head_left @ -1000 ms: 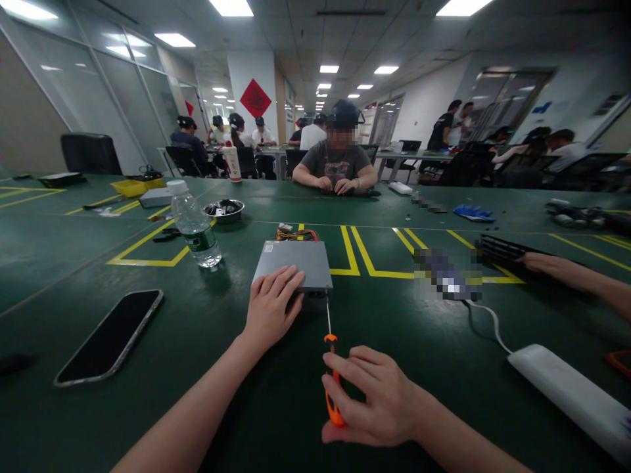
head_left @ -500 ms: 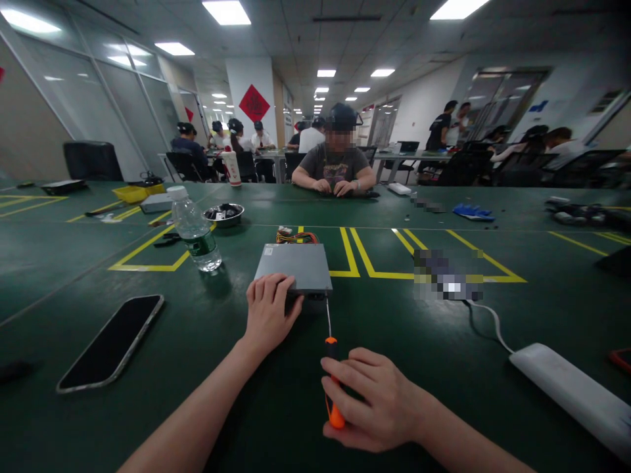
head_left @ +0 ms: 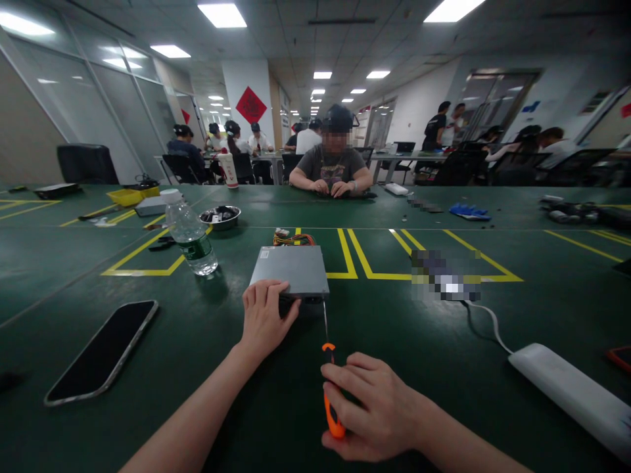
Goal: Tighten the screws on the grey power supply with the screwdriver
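1. Grey metal box (head_left: 292,268) lies on table (head_left: 197,355); left hand (head_left: 265,320) grips its near-left corner.
2. Right hand (head_left: 375,402) grips screwdriver (head_left: 328,356), tip at box's near-right corner.
3. Keep shaft (head_left: 325,323) straight, box braced, pressure even.

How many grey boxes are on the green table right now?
2: the power supply unit the screwdriver points at, and a smaller-looking grey box beside the yellow basket, farther left. Others may be hidden.
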Available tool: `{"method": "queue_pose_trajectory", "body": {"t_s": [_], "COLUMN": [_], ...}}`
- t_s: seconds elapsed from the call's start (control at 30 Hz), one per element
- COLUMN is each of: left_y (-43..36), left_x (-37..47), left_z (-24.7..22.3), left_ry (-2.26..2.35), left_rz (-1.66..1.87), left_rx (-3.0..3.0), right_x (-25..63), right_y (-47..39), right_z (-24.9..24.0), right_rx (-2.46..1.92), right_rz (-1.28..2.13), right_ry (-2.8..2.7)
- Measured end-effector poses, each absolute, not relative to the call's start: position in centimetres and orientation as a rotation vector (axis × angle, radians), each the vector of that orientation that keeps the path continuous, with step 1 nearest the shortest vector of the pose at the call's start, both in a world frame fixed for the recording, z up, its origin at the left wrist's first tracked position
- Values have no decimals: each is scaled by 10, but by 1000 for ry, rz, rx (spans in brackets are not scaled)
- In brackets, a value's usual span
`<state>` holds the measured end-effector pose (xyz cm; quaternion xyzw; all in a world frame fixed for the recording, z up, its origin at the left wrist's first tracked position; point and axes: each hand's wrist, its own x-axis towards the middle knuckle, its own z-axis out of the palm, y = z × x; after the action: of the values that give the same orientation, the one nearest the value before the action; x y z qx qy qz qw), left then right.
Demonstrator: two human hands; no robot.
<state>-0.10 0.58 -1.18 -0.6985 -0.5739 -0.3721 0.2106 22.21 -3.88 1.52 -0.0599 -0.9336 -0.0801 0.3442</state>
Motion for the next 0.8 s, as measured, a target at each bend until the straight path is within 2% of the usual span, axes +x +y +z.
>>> {"method": "queue_pose_trajectory", "body": {"t_s": [0.37,0.57,0.8], "left_y": [5,4,4], "left_x": [0,1,1], "left_z": [-10,-8,-7], "left_ry": [-1595,-1608,-1589], "left_rz": [-993,-978,-989], "left_rx": [-1934,-1929,-1922], "right_x": [219,219,217], "right_y": [-41,-41,-42], "right_z": [14,5,10], "right_rx": [-194,-204,-219], "right_rz": [-175,-145,-154], "right_ry": [-2504,-2374,-2514]}}
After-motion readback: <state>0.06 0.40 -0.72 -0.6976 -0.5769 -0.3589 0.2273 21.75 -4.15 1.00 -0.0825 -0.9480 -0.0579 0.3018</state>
